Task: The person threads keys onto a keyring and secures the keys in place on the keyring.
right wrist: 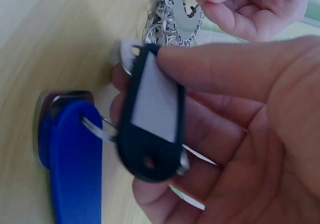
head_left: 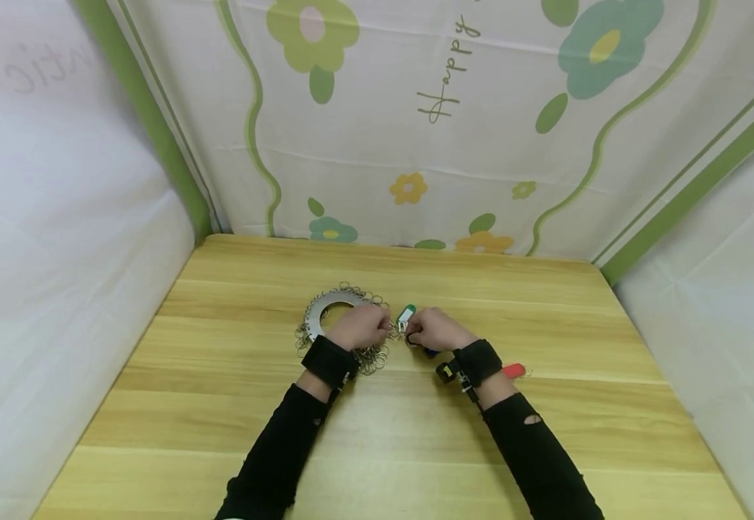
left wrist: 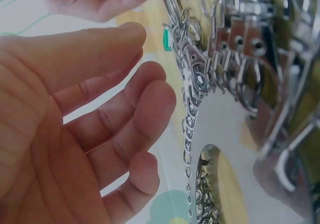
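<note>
Right hand (right wrist: 245,114) pinches dark key tag (right wrist: 156,102), thumb against fingers. Left hand (left wrist: 85,119) loosely curled, grasping nothing, beside flat metal ring (head_left: 314,315)

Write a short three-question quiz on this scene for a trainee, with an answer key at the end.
1. Fill in the blank: In the head view, the red tag lies to the ____ of the green tag.

2. True or false: Many small rings fringe the metal ring on the table.

3. Multiple choice: What does the right grip pinch?
A) The red tag
B) The metal ring
C) A dark tag

Key: 1. right; 2. true; 3. C
</note>
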Demonstrator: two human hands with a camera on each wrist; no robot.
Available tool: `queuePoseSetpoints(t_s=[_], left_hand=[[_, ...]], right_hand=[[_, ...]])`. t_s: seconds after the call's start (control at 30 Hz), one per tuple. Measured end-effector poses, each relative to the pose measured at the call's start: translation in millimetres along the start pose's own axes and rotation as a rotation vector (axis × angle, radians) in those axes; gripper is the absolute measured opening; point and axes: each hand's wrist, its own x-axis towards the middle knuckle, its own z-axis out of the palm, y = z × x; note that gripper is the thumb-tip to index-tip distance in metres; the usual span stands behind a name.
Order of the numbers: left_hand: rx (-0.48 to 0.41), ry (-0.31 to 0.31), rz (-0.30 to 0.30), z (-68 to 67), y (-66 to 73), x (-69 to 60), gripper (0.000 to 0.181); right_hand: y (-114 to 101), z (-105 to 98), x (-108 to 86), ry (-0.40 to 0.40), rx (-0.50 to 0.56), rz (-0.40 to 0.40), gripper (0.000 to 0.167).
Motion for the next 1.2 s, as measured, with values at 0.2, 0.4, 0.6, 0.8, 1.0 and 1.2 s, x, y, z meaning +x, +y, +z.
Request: queuePoseSetpoints(t_s=[0.2, 0.4, 0.6, 0.8, 1.0, 1.2], left_hand=[[-0.009, 0.003, -0.018, -2.8, -0.7, 0.2, 0.021], [-0.025, 0.005, -0.033, -10.3, -0.4, -3.1, 0.030], [0.001, 0.024, -0.042, -16.5, -1.5, -11.1, 0.042], [0.091, -0.002, 0.002, -11.5, 4.8, -16.5, 0.042], [0.210, 0.003, -0.054, 4.5, 20.0, -12.1, 0.028], [0.319, 0.031, -0.152, 22.8, 27.6, -8.5, 0.030]], right_hand=[[0, -2, -1.6, -0.032, -0.013, -0.030, 0.011], [1, -5, -3.4, 0.017, -0.009, 0.008, 0.010], [7, -17, -20.2, 0.151, 0.039, 0.087, 0.015], [21, -21, -46.9, 0.136, -0.014, 0.071, 0.025], [26, -14, -58.3, 0.070, -0.060, 0.031, 0.033], [26, -2, -59.3, 0.086, -0.067, 0.090, 0.033]])
